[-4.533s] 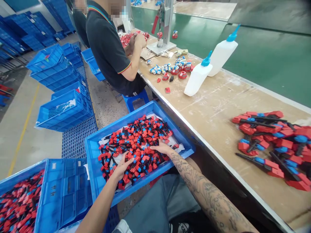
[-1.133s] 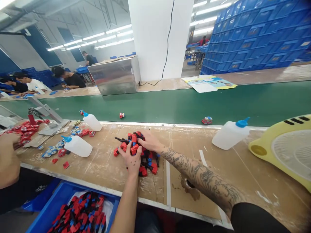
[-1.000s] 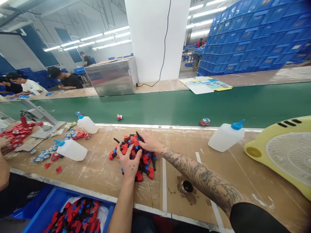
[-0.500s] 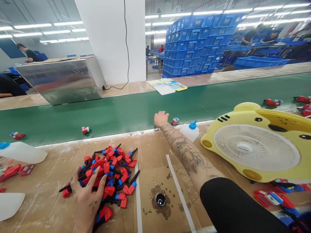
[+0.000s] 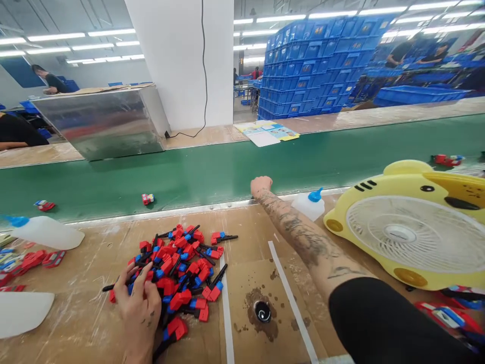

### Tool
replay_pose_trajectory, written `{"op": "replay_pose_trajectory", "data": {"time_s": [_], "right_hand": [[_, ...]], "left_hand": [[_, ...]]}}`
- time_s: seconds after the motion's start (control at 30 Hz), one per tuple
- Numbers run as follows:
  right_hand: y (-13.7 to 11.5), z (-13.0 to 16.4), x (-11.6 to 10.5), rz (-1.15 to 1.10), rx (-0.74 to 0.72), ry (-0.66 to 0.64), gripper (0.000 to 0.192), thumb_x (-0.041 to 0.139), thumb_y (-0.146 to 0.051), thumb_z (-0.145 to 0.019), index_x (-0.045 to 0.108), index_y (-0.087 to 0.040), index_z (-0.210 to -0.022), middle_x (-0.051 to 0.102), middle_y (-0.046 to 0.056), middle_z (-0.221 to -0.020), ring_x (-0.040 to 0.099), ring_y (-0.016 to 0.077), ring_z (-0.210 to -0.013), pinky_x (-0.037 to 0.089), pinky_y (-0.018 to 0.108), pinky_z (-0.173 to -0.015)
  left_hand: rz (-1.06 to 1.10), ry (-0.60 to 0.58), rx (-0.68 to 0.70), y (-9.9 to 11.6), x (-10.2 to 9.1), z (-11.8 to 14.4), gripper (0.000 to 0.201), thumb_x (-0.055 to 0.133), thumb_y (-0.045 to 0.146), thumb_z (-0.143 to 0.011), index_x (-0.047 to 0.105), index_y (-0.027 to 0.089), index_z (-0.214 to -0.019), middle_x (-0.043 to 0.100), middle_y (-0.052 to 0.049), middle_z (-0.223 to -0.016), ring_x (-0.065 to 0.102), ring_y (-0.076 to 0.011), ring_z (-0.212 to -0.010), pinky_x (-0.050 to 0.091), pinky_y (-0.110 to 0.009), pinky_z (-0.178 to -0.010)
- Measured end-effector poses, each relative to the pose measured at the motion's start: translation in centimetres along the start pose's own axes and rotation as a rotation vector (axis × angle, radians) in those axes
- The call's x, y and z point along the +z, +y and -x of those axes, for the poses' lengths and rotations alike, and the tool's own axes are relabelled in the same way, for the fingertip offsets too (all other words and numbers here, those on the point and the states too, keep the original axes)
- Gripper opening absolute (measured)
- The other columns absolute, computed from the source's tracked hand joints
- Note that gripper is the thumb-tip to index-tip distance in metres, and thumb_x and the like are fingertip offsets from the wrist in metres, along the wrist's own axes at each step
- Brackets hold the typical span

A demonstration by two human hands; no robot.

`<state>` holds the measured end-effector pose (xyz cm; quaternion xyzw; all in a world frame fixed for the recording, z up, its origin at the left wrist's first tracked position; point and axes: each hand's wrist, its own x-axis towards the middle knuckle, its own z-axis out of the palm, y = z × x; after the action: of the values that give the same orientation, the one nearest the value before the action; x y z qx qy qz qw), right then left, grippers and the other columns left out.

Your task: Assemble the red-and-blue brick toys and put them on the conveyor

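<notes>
My left hand (image 5: 141, 306) rests at the near left side of a pile of small red, blue and black plastic toy parts (image 5: 182, 273). Its fingers are apart and bent over the parts, the tips partly hidden among them. My right hand (image 5: 261, 187) is stretched out to the near edge of the green conveyor belt (image 5: 212, 172), fingers curled into a fist. Whatever lies inside it is hidden. To its left on the belt sit a small red-and-white toy piece (image 5: 147, 198) and a similar red piece (image 5: 44, 205).
A white bottle with blue nozzle (image 5: 308, 206) and a yellow animal-faced fan (image 5: 335, 225) stand right of my arm. Between white tape strips is a small dark cup (image 5: 262, 311) amid stains. Another bottle (image 5: 53, 232) lies left. Blue crates (image 5: 303, 76) are stacked beyond.
My right hand has closed from loosely bent fingers into a fist. The small toy piece beside it on the belt is out of sight. My left hand's fingers have drawn slightly closer together.
</notes>
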<state>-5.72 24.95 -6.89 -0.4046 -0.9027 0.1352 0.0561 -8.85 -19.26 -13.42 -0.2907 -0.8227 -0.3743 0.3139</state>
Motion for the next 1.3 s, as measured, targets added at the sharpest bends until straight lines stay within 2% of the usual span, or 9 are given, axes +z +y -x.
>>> {"op": "replay_pose_trajectory", "data": {"time_s": [0.17, 0.3, 0.47, 0.57, 0.63, 0.8, 0.93, 1.07, 1.3], "right_hand": [[-3.5, 7.1, 0.4, -0.181, -0.338, 0.026, 0.022, 0.069, -0.03, -0.082, 0.071, -0.02, -0.102, 0.071, 0.01, -0.104, 0.064, 0.0266, -0.1, 0.046, 0.037, -0.088], [-1.4, 15.7, 2.6, -0.715, -0.504, 0.003, 0.032, 0.069, -0.039, -0.081, 0.068, -0.021, -0.107, 0.071, 0.005, -0.098, 0.065, 0.0227, -0.088, 0.049, 0.034, -0.082], [2.2, 23.1, 4.7, -0.943, -0.494, 0.027, 0.039, 0.07, -0.029, -0.077, 0.066, -0.022, -0.116, 0.07, 0.006, -0.104, 0.064, 0.0243, -0.092, 0.049, 0.038, -0.084], [3.4, 24.5, 4.9, -0.944, -0.516, 0.062, 0.039, 0.063, -0.02, -0.078, 0.065, -0.024, -0.117, 0.07, 0.004, -0.105, 0.063, 0.0218, -0.091, 0.048, 0.036, -0.085], [4.3, 24.3, 5.2, -0.952, -0.523, 0.088, 0.04, 0.061, -0.018, -0.077, 0.066, -0.023, -0.116, 0.069, 0.004, -0.106, 0.063, 0.0215, -0.091, 0.047, 0.036, -0.086], [6.6, 22.3, 6.7, -1.03, -0.374, 0.118, 0.039, 0.064, -0.029, -0.077, 0.067, -0.02, -0.115, 0.065, 0.003, -0.092, 0.059, 0.0209, -0.083, 0.046, 0.036, -0.083], [7.8, 21.5, 7.5, -1.264, -0.254, 0.097, 0.038, 0.065, -0.036, -0.076, 0.065, -0.02, -0.112, 0.06, 0.0, -0.082, 0.055, 0.0166, -0.071, 0.047, 0.032, -0.073], [8.0, 21.2, 7.4, -1.588, -0.161, 0.005, 0.035, 0.071, -0.035, -0.069, 0.063, -0.021, -0.1, 0.061, -0.001, -0.083, 0.057, 0.016, -0.071, 0.049, 0.031, -0.069], [8.3, 20.2, 6.4, -1.883, -0.062, -0.068, 0.045, 0.058, -0.04, -0.07, 0.056, -0.022, -0.112, 0.062, 0.002, -0.085, 0.061, 0.0162, -0.064, 0.042, 0.025, -0.049]], "left_hand": [[-0.02, 0.057, -0.158, -0.2, -1.9, -1.2, 0.045, 0.062, 0.028, -0.086, 0.056, 0.022, -0.131, 0.026, -0.015, -0.155, 0.05, -0.031, -0.13, 0.043, -0.048, -0.108], [0.161, 0.102, -0.351, -2.3, -3.7, -3.8, 0.087, 0.079, 0.033, -0.072, 0.036, 0.028, -0.148, 0.02, -0.017, -0.157, 0.065, -0.0274, -0.108, 0.053, -0.047, -0.096], [0.755, 0.267, -0.731, -5.3, -5.1, -7.1, 0.093, 0.084, 0.016, -0.056, 0.04, 0.029, -0.138, 0.054, -0.006, -0.13, 0.068, -0.0147, -0.088, 0.057, -0.038, -0.089], [1.062, 0.084, -0.914, -2.7, -5.4, -7.0, 0.065, 0.082, 0.023, -0.06, 0.055, 0.025, -0.118, 0.066, 0.0, -0.094, 0.069, -0.0154, -0.083, 0.058, -0.022, -0.068], [1.111, -0.231, -0.938, 1.3, -5.4, -5.4, 0.056, 0.082, 0.029, -0.061, 0.06, 0.023, -0.112, 0.068, -0.005, -0.101, 0.07, -0.0196, -0.087, 0.05, -0.015, -0.05], [0.832, -0.915, -0.5, 12.2, -1.7, -0.6, 0.075, 0.077, 0.024, -0.065, 0.052, 0.024, -0.136, 0.053, -0.015, -0.138, 0.069, -0.0236, -0.095, 0.053, -0.023, -0.056], [0.512, -1.026, -0.037, 15.1, 4.3, -0.5, 0.061, 0.07, 0.018, -0.067, 0.059, 0.021, -0.128, 0.055, -0.013, -0.137, 0.056, -0.0284, -0.123, 0.049, -0.042, -0.1], [0.312, -1.133, 0.304, 15.3, 9.0, -1.2, 0.072, 0.055, 0.007, -0.07, 0.047, 0.018, -0.141, 0.059, -0.013, -0.133, 0.055, -0.0254, -0.125, 0.042, -0.043, -0.108], [0.046, -1.144, 0.55, 15.7, 9.3, -0.5, 0.059, 0.054, 0.021, -0.084, 0.046, 0.012, -0.142, 0.061, -0.019, -0.13, 0.06, -0.0304, -0.117, 0.047, -0.043, -0.098]]}}
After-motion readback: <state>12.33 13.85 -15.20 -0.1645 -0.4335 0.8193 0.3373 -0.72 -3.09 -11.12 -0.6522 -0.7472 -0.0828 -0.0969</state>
